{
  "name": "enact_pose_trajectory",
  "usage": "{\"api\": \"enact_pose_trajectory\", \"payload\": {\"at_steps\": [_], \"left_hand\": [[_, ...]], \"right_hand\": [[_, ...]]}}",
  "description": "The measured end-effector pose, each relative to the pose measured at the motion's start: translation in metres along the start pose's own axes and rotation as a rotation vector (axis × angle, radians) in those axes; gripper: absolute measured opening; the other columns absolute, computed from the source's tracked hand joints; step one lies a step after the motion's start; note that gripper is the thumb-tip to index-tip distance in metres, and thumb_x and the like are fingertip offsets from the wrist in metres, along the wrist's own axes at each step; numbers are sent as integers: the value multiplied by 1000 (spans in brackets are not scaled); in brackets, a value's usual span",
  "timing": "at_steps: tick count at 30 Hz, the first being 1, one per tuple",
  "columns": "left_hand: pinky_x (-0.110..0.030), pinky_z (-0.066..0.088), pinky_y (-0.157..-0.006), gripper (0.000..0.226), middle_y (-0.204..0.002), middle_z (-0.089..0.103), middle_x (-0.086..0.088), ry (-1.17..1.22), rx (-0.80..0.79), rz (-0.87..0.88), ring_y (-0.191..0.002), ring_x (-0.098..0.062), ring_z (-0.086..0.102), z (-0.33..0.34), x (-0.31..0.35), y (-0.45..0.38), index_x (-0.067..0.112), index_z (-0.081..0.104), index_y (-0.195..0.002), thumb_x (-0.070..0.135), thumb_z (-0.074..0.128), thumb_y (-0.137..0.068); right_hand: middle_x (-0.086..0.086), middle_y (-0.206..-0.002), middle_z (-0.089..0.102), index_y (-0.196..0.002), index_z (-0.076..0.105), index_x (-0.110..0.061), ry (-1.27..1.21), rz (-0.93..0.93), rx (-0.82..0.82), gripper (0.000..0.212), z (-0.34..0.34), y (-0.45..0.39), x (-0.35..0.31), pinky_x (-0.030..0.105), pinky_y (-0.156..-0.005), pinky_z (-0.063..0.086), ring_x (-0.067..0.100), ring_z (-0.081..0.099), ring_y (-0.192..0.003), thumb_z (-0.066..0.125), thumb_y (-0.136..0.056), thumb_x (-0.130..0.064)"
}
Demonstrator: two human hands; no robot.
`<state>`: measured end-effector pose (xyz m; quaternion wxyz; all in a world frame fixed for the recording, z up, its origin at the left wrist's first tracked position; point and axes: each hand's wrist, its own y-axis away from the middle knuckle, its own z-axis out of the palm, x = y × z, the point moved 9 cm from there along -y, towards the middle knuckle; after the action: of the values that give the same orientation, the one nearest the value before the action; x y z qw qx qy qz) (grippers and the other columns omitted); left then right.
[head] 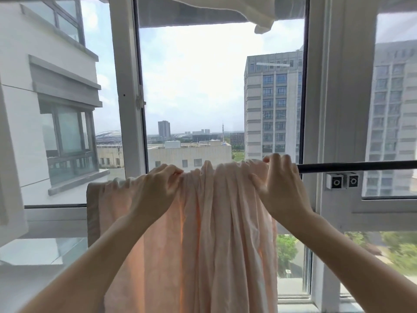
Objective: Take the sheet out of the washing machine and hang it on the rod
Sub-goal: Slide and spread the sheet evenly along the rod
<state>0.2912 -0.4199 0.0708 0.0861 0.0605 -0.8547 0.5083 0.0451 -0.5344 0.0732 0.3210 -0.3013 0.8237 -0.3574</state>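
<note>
A pale pink sheet [209,233] hangs bunched in folds over a dark rod [361,166] that runs across the window at chest height. My left hand [155,188] pinches the gathered top of the sheet left of centre. My right hand [279,184] grips the sheet's right end where it lies over the rod, fingers curled over the top. The rod shows bare only to the right of my right hand; the sheet covers the rest. The washing machine is out of view.
White window frames [325,109] stand close behind the rod, with the middle pane open onto buildings far below. A small white bracket [341,181] sits under the rod on the right. Pale cloth [261,16] hangs from above at the top edge.
</note>
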Motion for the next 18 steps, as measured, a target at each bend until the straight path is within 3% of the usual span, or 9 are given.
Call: {"api": "enact_pose_trajectory", "payload": {"at_steps": [5,9,12,15,18], "left_hand": [[-40,55,-74,14,-87,66,15,14,3,-16,-80,-10,64,5,9,-3,28,68,-94,36,58,-89],[-37,56,-77,14,-88,71,13,12,-1,-58,-81,-9,66,3,8,-3,28,71,-96,36,63,-88],[-33,55,-78,10,-88,72,13,17,-11,-72,-81,-6,65,0,9,-3,27,73,-97,29,68,-89],[-28,52,-76,11,-89,73,13,1,-19,-72,-81,-5,65,-4,10,-2,28,73,-98,30,67,-90],[-26,51,-75,12,-90,73,15,-11,-29,-76,-82,-4,65,-6,8,-1,28,73,-100,32,67,-90]], "right_hand": [[10,-120,50,-124,27,-17,-232,104,-126,60,19,15,11,35,-72,44,26,57,-95,59,-87,-52],[11,-123,33,-137,15,-18,-216,152,-134,85,27,18,2,43,-85,45,35,49,-108,62,-80,-61],[16,-131,30,-143,5,-20,-68,190,-172,100,36,19,-5,46,-92,44,36,42,-119,61,-75,-69],[16,-133,33,-142,3,-16,2,245,-145,103,33,17,-4,47,-94,42,35,43,-121,63,-76,-67],[12,-123,37,-133,19,-14,-156,246,-67,85,32,20,-10,48,-89,46,35,51,-110,71,-78,-52]]}}
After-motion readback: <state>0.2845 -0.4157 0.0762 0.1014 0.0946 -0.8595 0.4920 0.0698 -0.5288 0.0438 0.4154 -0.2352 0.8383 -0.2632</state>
